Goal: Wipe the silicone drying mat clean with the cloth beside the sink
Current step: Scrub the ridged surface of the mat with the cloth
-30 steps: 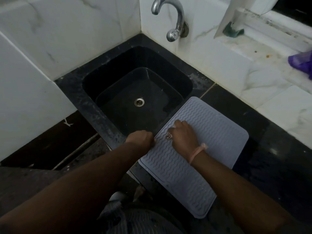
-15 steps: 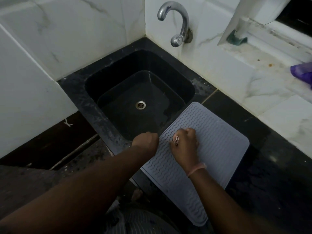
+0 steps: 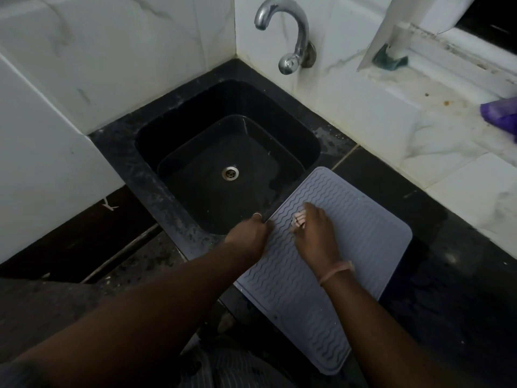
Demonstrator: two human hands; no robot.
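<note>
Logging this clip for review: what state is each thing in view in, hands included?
Grey wavy-ribbed silicone drying mat: flat on the black counter, one corner over the sink edge.
Small pale cloth: bunched under the right hand.
Right hand: grip on the cloth, pressing on the mat.
Left hand: holding the mat's edge.
Chrome tap: no water running.
Black sink: drain open.
</note>
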